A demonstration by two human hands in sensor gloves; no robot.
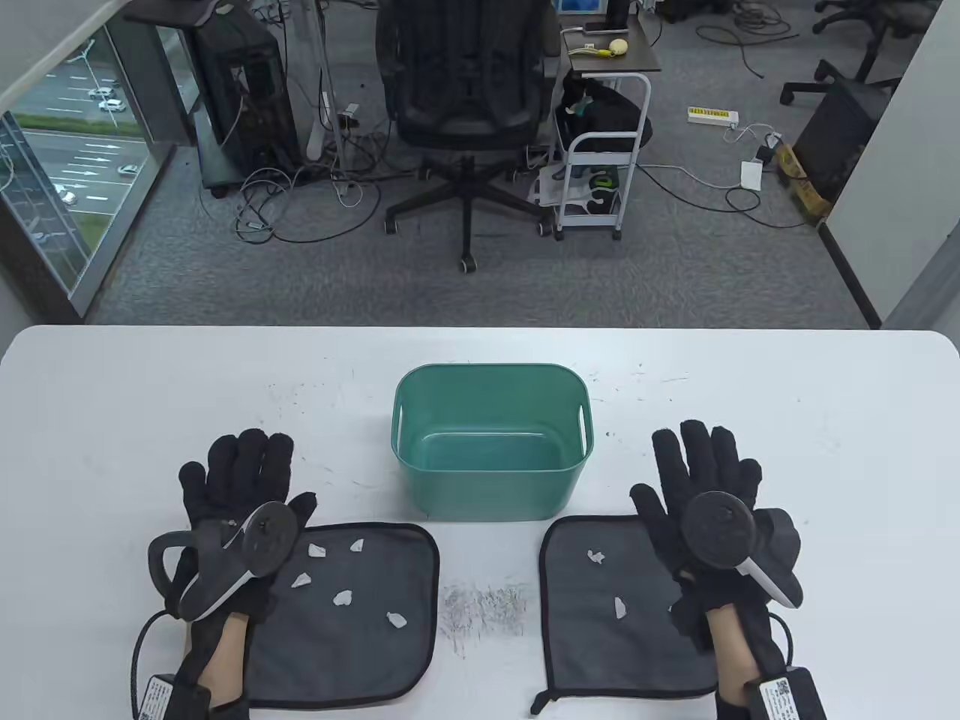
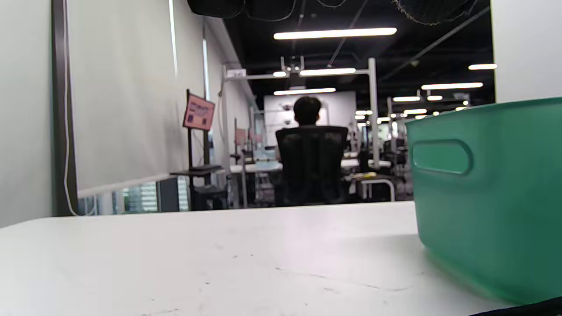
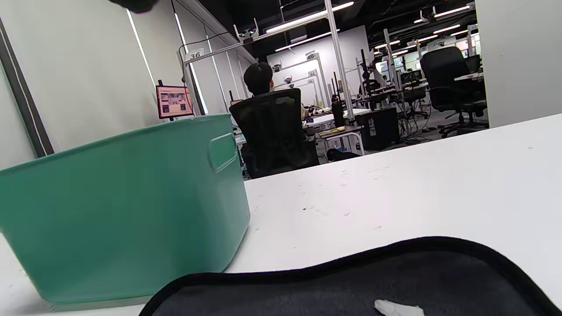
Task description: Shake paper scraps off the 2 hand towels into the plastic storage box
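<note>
Two dark grey hand towels lie flat on the white table. The left towel (image 1: 352, 637) carries several white paper scraps (image 1: 343, 598); the right towel (image 1: 615, 645) carries two scraps (image 1: 620, 607). Between and behind them stands the green plastic storage box (image 1: 491, 442), empty, also seen as the box (image 2: 491, 193) in the left wrist view and the box (image 3: 123, 206) in the right wrist view. My left hand (image 1: 240, 472) lies flat with straight fingers over the left towel's far left corner. My right hand (image 1: 705, 469) lies flat, fingers spread, over the right towel's far right corner. Neither holds anything.
The table's far edge (image 1: 480, 328) runs behind the box. Beyond it are an office chair (image 1: 469, 97), a small white cart (image 1: 600, 165) and floor cables. Pencil-like scuff marks (image 1: 484, 607) sit between the towels. A person sits at a distant desk (image 2: 309, 153).
</note>
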